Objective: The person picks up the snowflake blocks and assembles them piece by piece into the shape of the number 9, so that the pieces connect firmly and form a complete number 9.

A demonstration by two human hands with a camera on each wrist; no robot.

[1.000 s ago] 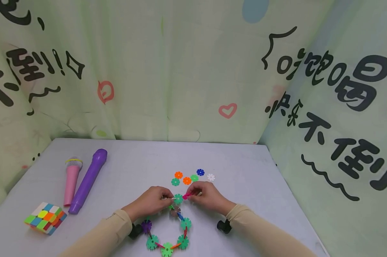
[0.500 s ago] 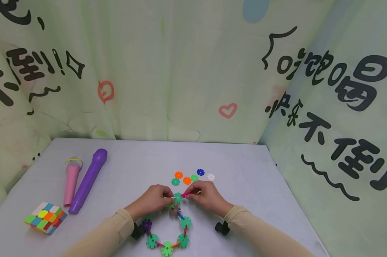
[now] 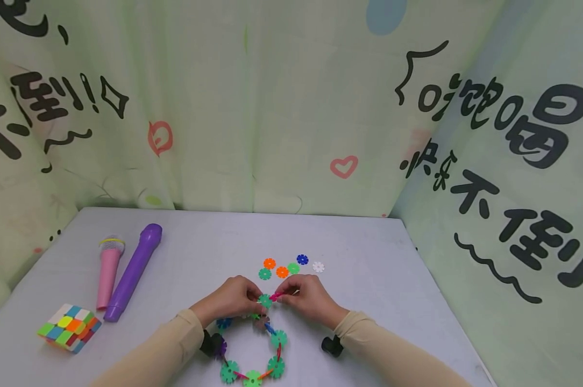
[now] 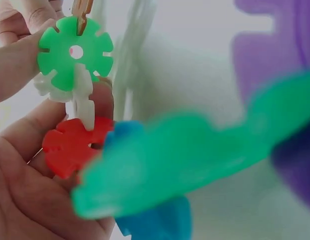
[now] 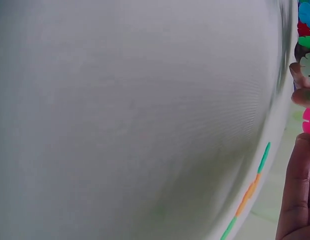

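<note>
Snowflake discs slotted edge to edge form a curved chain on the table, with a light green disc (image 3: 253, 378) at its near end. My left hand (image 3: 233, 298) grips the chain's far end, by a teal-green disc (image 3: 264, 301) standing out past the fingertips. A pink disc (image 3: 275, 296), pinched between thumb and fingers of my right hand (image 3: 308, 301), meets that green disc's right rim. In the left wrist view, a white disc (image 4: 85, 95) and a red disc (image 4: 70, 145) lie along my left fingers. The right wrist view catches the pink disc (image 5: 309, 120) at its edge.
Beyond the hands lie several loose discs, among them an orange disc (image 3: 282, 272), a dark blue disc (image 3: 302, 259) and a white disc (image 3: 318, 266). At the left are a pink microphone (image 3: 109, 274), a purple microphone (image 3: 134, 274) and a puzzle cube (image 3: 69, 328).
Both hands have shifted slightly; the right hand has carried the pink disc a little left, and the green disc has drawn closer to the left fingers. A blue disc shows more by the left wrist.
</note>
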